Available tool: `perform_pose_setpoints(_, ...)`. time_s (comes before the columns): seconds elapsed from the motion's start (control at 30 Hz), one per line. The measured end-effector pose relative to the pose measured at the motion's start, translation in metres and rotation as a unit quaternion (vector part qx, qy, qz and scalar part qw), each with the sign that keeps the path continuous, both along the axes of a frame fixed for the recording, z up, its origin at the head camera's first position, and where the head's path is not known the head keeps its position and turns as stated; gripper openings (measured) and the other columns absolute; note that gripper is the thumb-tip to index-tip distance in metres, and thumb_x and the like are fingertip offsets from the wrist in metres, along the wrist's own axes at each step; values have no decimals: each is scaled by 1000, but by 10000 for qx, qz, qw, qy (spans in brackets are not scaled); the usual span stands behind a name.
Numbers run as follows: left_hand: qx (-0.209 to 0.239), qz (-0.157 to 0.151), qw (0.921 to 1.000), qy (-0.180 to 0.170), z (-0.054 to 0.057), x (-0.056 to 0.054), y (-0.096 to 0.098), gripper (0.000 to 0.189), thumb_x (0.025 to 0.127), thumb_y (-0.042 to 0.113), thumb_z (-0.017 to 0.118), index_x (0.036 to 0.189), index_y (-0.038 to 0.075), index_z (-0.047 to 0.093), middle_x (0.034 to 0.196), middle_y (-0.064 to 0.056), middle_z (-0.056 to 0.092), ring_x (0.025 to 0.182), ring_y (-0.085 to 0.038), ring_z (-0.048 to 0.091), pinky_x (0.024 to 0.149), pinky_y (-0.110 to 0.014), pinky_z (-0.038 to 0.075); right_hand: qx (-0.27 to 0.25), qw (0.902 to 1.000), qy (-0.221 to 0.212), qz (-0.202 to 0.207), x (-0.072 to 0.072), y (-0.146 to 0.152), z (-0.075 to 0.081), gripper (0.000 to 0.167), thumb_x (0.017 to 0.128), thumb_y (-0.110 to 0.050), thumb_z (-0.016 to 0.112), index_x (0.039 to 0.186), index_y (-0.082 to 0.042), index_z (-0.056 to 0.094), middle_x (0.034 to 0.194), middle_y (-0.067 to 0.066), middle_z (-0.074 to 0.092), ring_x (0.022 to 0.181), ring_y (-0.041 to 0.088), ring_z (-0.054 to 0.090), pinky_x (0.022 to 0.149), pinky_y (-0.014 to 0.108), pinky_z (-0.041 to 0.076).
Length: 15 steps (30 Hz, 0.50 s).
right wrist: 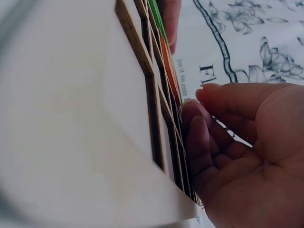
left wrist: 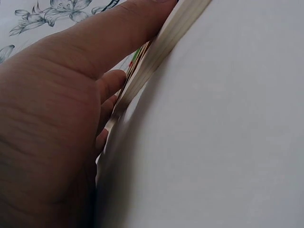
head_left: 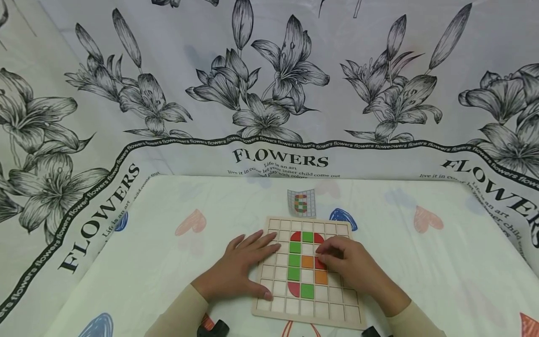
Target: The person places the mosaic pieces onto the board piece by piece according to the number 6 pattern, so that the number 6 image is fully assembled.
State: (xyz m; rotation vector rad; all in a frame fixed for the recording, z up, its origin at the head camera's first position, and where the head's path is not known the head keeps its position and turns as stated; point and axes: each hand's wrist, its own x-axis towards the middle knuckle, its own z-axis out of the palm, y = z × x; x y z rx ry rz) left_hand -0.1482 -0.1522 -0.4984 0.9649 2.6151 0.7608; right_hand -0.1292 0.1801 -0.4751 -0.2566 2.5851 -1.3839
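A light wooden grid board [head_left: 309,318] lies on the white cloth, with green, orange and red tiles in several cells. My left hand [head_left: 240,267] spreads over its left edge, thumb near the lower left corner, fingers on the upper left cells. In the left wrist view, the left thumb [left wrist: 118,38] lies along the board's side [left wrist: 164,45]. My right hand [head_left: 353,267] reaches in from the right, thumb and index finger brought together at a red tile [head_left: 320,263], partly hidden by them. In the right wrist view, the right hand [right wrist: 242,147] bends its fingers close over the grid.
A small pattern card [head_left: 301,203] with a coloured grid lies just beyond the board. The cloth [head_left: 202,201] has printed hearts. Behind rises a flower-printed sheet [head_left: 273,70]. Two dark objects [head_left: 213,328] show at the bottom edge, near the wrists.
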Motion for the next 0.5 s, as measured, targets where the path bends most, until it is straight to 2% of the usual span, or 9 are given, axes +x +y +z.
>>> perform_pose_setpoints(0.27, -39, 12, 10000, 2, 0, 0, -1, 111, 78, 81, 80, 171, 34, 40, 178, 17, 20, 165, -15, 7, 126, -61, 3, -102, 9998, -120, 101, -2, 0, 0, 5, 104, -19, 77, 108, -20, 80, 103, -5, 70, 96, 21, 61, 83, 34, 54)
perform_pose_setpoints(0.5, 2, -6, 10000, 58, -1, 0, -1, 111, 78, 80, 81, 171, 34, 40, 178, 17, 19, 165, -15, 6, 126, -61, 4, -371, 9987, -163, 313, -4, 10, -1, 15, 106, -28, 75, 114, -16, 79, 102, -2, 72, 97, 24, 63, 83, 34, 54)
